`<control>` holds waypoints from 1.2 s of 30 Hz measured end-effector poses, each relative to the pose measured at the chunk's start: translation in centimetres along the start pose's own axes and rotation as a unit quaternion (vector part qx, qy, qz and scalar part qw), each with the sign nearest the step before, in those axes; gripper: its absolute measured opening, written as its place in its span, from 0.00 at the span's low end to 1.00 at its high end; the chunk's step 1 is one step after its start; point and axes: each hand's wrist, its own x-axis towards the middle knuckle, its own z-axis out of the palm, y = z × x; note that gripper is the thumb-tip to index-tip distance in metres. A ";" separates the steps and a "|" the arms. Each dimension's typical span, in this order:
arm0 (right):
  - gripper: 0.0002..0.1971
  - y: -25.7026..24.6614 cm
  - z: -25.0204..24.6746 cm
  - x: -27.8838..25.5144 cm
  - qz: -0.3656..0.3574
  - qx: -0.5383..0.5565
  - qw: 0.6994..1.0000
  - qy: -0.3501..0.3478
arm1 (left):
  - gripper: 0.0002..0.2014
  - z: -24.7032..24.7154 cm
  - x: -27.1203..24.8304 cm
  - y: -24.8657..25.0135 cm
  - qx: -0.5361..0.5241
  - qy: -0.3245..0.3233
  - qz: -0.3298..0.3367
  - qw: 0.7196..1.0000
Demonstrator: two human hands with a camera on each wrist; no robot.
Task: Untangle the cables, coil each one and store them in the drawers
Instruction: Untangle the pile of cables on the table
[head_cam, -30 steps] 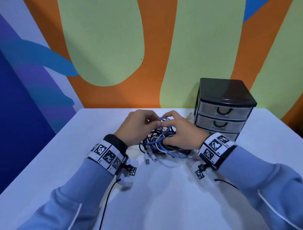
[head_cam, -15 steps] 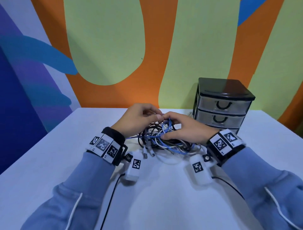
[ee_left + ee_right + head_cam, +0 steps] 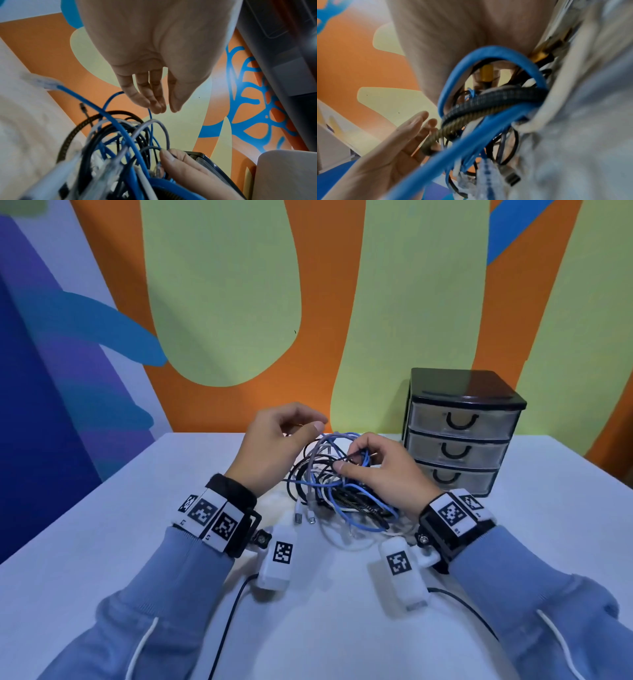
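Note:
A tangle of cables (image 3: 329,491), blue, black, white and grey, lies on the white table (image 3: 102,542) between my hands. My right hand (image 3: 344,462) pinches a thin dark cable (image 3: 150,148) at the top of the pile with thumb and forefinger; the thumb (image 3: 169,155) shows in the left wrist view. My left hand (image 3: 308,424) hovers just left of the pile, fingers loose and holding nothing (image 3: 164,108); a thin blue strand (image 3: 150,121) runs up to its fingertips. The black drawer unit (image 3: 459,433) with three shut clear drawers stands to the right.
The painted wall (image 3: 222,302) rises right behind the table's far edge. Wrist cameras (image 3: 279,556) hang under both wrists with leads trailing toward me. A thick blue cable (image 3: 488,54) and a braided one (image 3: 488,102) loop close under my right palm.
My left hand has let go of the strands and drawn up and to the left. The right hand has risen off the pile and now pinches one thin dark cable.

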 end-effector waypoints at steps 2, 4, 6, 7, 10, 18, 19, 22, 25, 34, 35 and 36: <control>0.13 0.2 0.0 -0.1 -0.001 0.031 0.999 0.023 | 0.04 0.0 0.0 -0.1 -0.005 0.021 0.008 1.000; 0.13 0.3 -0.1 -0.2 -0.006 0.063 0.997 0.051 | 0.05 -0.1 0.1 -0.3 -0.011 0.042 0.014 0.999; 0.14 0.3 -0.1 -0.2 -0.007 0.083 0.993 0.079 | 0.05 -0.2 0.2 -0.5 -0.014 0.058 0.018 0.998; 0.15 0.2 -0.2 -0.2 -0.002 0.092 0.991 0.093 | 0.06 -0.2 0.3 -0.4 -0.014 0.063 0.020 0.998; 0.19 0.0 -0.2 -0.3 0.015 0.109 0.985 0.132 | 0.06 -0.2 0.2 -0.3 -0.020 0.076 0.020 0.997; 0.27 -1.2 -0.4 -0.9 0.002 0.121 0.976 0.182 | 0.08 -0.5 -0.3 -0.5 0.039 0.043 -0.066 0.996; 0.27 -1.2 -0.3 -0.9 0.010 0.119 0.975 0.187 | 0.09 -0.4 -0.4 -0.4 0.034 0.023 -0.076 0.996; 0.26 -1.0 -0.1 -0.9 0.036 0.114 0.972 0.203 | 0.09 -0.3 -0.5 -0.3 0.016 -0.004 -0.092 0.996; 0.24 -0.7 0.1 -0.9 0.058 0.109 0.970 0.211 | 0.13 -0.5 -0.6 -0.2 -0.021 0.016 -0.083 0.996; 0.11 -1.1 0.2 -0.9 0.133 0.144 0.974 0.116 | 0.11 -0.9 -1.1 0.9 -0.043 -0.042 -0.033 0.998; 0.17 -1.4 0.1 -1.1 0.134 0.144 0.975 0.101 | 0.11 -1.0 -1.1 1.0 -0.033 -0.050 -0.032 0.998; 0.21 -1.7 -0.1 -1.2 0.134 0.145 0.976 0.091 | 0.11 -1.0 -1.2 1.1 -0.025 -0.053 -0.032 0.998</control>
